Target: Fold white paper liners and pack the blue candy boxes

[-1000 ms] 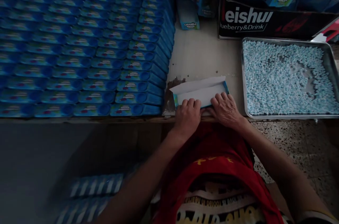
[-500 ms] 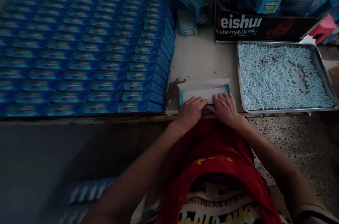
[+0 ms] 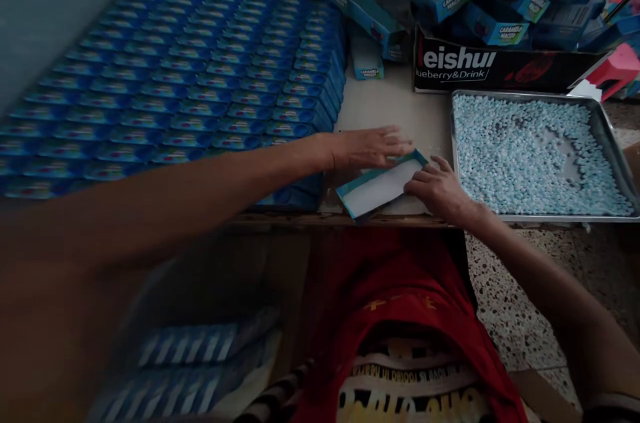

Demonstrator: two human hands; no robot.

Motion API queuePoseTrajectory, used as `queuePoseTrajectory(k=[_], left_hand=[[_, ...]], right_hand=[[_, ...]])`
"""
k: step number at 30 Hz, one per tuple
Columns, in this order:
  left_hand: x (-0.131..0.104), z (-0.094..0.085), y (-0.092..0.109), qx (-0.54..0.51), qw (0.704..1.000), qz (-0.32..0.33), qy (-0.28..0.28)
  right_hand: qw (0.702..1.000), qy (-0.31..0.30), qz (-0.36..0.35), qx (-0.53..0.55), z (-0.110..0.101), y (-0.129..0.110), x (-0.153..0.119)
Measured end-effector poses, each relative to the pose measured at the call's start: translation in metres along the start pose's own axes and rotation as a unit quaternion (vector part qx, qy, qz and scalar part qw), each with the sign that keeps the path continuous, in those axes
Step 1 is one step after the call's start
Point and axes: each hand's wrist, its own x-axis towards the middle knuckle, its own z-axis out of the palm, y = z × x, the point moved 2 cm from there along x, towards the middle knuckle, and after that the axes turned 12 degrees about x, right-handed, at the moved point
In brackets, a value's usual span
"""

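Head view: one open blue box, pale-lined, askew at the table's front edge, between two bare hands.
Left hand: swung across to the box's far side, where half a second earlier it pressed the near side; fingers spread, nothing gripped, slightly blurred, contact with the far rim uncertain. Right hand: fingers half curled, fingertips over the near side towards the right end, holding the box. Change noted: box turned from nearly square with the edge to slanting; pale flap formerly raised along its far side no longer visible. Judged meaning: folding of the box's sides appears further along. Adjacent: metal tray of pale blue pieces, right; rows of blue cartons, left; table beneath.
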Motion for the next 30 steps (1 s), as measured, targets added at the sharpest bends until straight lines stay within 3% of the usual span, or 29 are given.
queuePoseTrajectory(k=[2, 4, 8, 12, 15, 17, 21, 27, 30], left_hand=[[-0.014, -0.005, 0.012, 0.021, 0.999, -0.026, -0.007], [-0.042, -0.004, 0.034, 0.051, 0.988, -0.145, 0.026], [-0.090, 0.034, 0.086, 0.040, 0.963, -0.265, 0.035], [-0.085, 0.078, 0.094, -0.022, 0.943, -0.332, 0.016], [-0.072, 0.086, 0.086, -0.014, 0.932, -0.362, 0.034], [-0.071, 0.084, 0.087, 0.022, 0.928, -0.366, 0.069], [-0.083, 0.085, 0.102, 0.011, 0.951, -0.297, 0.090], [-0.089, 0.089, 0.119, 0.026, 0.967, -0.253, -0.024], [-0.086, 0.092, 0.116, 0.023, 0.968, -0.247, -0.044]], right_hand=[[0.999, 0.030, 0.036, -0.006, 0.021, -0.016, 0.000], [0.997, 0.050, 0.058, 0.007, 0.035, -0.031, -0.001], [0.992, 0.079, 0.087, 0.051, 0.046, -0.039, 0.002], [0.984, 0.091, 0.125, 0.092, 0.049, -0.018, 0.017], [0.983, 0.115, 0.123, 0.072, 0.051, -0.006, 0.018], [0.989, 0.106, 0.095, 0.027, 0.054, -0.008, 0.008], [0.996, 0.054, 0.072, -0.014, 0.064, -0.021, -0.016], [0.991, 0.024, 0.134, -0.016, 0.063, -0.033, -0.014], [0.988, 0.044, 0.147, -0.009, 0.059, -0.036, -0.011]])
